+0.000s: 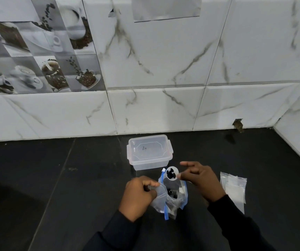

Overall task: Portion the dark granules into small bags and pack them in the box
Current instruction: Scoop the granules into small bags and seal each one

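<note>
My left hand [139, 192] grips a small clear bag [157, 197] by its upper edge. Just to its right stands a larger clear bag with a blue zip rim [183, 196], holding dark granules [171, 192]. My right hand [199, 178] pinches the handle of a small white scoop [172, 173] with dark granules in it, held above the blue-rimmed bag. A clear plastic box [150, 153] with its lid on sits on the black counter just behind the bags.
A stack of empty small clear bags [234, 187] lies flat on the counter to the right of my right hand. The tiled wall [154, 109] runs behind the box and turns a corner at the far right.
</note>
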### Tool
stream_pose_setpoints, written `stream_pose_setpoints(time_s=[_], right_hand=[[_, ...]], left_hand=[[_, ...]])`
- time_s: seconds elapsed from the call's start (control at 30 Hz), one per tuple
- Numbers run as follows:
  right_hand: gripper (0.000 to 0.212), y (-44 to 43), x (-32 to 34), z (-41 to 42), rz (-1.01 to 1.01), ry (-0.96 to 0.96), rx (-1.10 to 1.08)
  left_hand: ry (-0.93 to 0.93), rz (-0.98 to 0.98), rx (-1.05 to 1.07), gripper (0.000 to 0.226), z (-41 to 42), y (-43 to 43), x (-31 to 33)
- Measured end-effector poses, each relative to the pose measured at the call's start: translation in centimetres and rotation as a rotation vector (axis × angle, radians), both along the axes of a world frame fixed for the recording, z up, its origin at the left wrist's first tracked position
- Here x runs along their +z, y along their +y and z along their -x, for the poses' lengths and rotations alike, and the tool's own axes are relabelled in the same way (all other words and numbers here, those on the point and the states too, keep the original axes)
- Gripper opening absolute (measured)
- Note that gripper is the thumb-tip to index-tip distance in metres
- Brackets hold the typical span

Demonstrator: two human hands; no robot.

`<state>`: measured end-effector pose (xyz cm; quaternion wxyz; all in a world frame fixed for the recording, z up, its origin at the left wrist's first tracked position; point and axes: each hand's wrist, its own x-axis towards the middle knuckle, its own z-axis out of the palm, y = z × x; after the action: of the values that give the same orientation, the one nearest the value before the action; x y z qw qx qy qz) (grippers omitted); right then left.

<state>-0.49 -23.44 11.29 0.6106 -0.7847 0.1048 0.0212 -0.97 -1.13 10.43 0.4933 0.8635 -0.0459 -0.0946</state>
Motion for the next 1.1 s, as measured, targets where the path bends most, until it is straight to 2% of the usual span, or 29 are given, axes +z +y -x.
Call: stream_pose_setpoints(time_s=[0.1, 0.17, 0.3, 0.37, 0.43, 0.53, 0.77, 0.83, 0.9, 0.93, 1.03, 1.1], right_hand=[[0.013, 1.9, 1.4, 1.0, 0.029, -0.059, 0.047], [0.015, 3.2, 1.1, 2.0, 0.194, -0.152, 0.01], [0.008, 4.7, -1.7, 3.8, 0.607, -0.587, 0.02], [0.007, 5.0, -3.2, 4.2, 0.734, -0.783, 0.107], [0.011, 5.3, -4.2, 4.6, 0.818, -0.887, 0.14], [0.018, 5.3, -4.8, 4.7, 0.881, -0.93, 0.167], [0.009, 4.9, -5.3, 4.5, 0.919, -0.902, 0.227], [0.009, 5.0, -5.2, 4.5, 0.86, -0.877, 0.214], [0.005, 5.2, -4.2, 4.5, 0.655, -0.797, 0.122], [0.003, 5.3, -3.4, 4.4, 0.536, -0.719, 0.055], [0.017, 4.5, -0.4, 3.5, 0.1, -0.356, -0.138], [0.014, 2.9, 0.8, 2.2, -0.194, -0.137, -0.2]], left_hand=[[0.015, 0.002, -0.018, 0.025, -0.5, -0.6, 0.6], [0.043, 0.025, -0.034, 0.02, -0.6, -0.9, 1.0], [0.15, 0.132, -0.005, 0.024, -0.8, -0.9, 0.9], [0.202, 0.172, 0.018, 0.028, -0.7, -0.8, 0.9], [0.225, 0.17, 0.039, 0.029, -0.6, -0.8, 0.7], [0.244, 0.162, 0.038, 0.031, -0.4, -0.9, 0.6], [0.241, 0.165, 0.028, 0.032, -0.5, -0.8, 0.8], [0.238, 0.161, 0.024, 0.032, -0.5, -0.8, 0.8], [0.228, 0.153, 0.019, 0.032, -0.5, -0.7, 0.7], [0.215, 0.148, 0.02, 0.032, -0.5, -0.5, 0.7], [0.198, 0.151, 0.035, 0.032, -0.5, 0.1, 1.0], [0.204, 0.162, 0.031, 0.028, -0.4, 0.8, 1.2]])
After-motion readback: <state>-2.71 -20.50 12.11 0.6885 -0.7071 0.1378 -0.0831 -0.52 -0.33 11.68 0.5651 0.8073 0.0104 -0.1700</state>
